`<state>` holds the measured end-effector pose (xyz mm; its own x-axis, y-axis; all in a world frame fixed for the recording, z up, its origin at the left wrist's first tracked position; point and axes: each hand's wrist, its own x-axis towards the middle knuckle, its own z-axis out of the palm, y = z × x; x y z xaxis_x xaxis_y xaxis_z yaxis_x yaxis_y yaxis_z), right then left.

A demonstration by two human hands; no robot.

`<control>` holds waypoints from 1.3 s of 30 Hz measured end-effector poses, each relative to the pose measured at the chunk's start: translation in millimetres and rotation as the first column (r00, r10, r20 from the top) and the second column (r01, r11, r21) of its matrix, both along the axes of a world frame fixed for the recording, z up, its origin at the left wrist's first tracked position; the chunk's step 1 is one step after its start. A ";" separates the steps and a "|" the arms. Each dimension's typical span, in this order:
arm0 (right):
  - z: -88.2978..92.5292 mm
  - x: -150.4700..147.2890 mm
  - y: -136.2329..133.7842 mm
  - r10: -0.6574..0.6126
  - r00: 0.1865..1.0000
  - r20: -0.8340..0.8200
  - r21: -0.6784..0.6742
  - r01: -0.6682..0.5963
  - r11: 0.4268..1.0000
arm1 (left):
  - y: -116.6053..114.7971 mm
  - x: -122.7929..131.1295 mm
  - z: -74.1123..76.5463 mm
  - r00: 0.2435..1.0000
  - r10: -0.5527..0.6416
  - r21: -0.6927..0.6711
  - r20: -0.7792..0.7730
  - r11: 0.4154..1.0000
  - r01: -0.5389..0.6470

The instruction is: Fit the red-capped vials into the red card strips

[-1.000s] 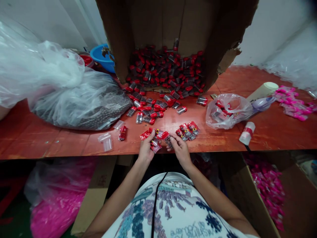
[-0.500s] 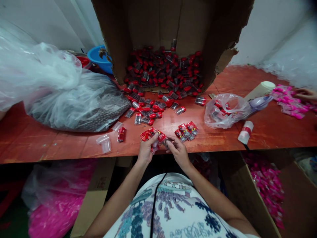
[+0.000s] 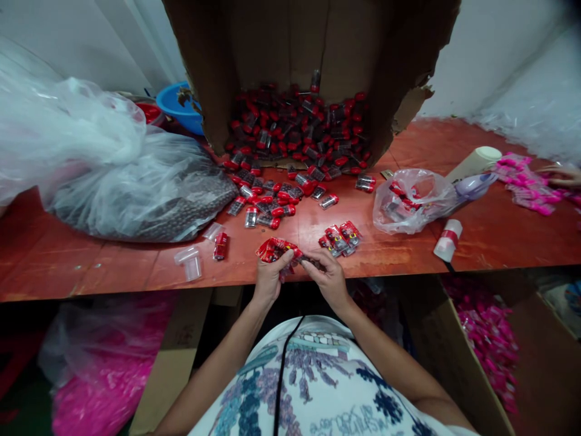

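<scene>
My left hand (image 3: 269, 278) is closed round a bunch of small red packets (image 3: 273, 249) at the near edge of the red table (image 3: 91, 266). My right hand (image 3: 330, 275) pinches the right end of the same bunch, fingers pressed together. A small stack of red packets (image 3: 338, 237) lies just beyond my right hand. Loose red-capped vials (image 3: 267, 203) are scattered farther back, spilling from a torn cardboard box (image 3: 218, 79) full of them.
A big clear bag of dark beads (image 3: 149, 194) lies left. Empty clear vials (image 3: 190, 263) and one red packet (image 3: 220, 245) sit near it. A small plastic bag (image 3: 411, 200), a white roll (image 3: 447, 240) and pink items (image 3: 526, 181) lie right, with another person's hand (image 3: 563, 175).
Both hands drew the bunch of packets slightly closer to the table's edge and closed tighter on it. Another person's hand came into view at the far right.
</scene>
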<state>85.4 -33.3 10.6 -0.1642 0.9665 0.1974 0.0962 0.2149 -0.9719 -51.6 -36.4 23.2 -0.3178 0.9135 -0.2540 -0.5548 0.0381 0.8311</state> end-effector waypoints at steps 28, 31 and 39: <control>-8.5 -1.1 -1.3 0.051 0.991 -0.122 -0.166 -0.071 0.984 | -1.6 -0.2 1.5 0.992 -0.120 -0.130 0.036 0.984 0.124; -7.4 0.8 1.1 0.081 0.969 -0.234 -0.255 -0.142 0.957 | -3.0 -0.1 -1.9 0.982 -0.188 -0.137 0.025 0.972 0.190; -23.6 2.8 3.4 0.029 0.965 -0.259 -0.297 -0.108 0.949 | -5.7 9.3 -10.9 0.967 -0.245 -0.208 0.072 0.944 0.255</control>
<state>88.2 -29.9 -13.0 -0.2163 0.9743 -0.0626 -0.1612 -0.0989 -0.9820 -42.2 -42.1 12.3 -0.0701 0.8849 -0.4605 -0.5405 0.3542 0.7631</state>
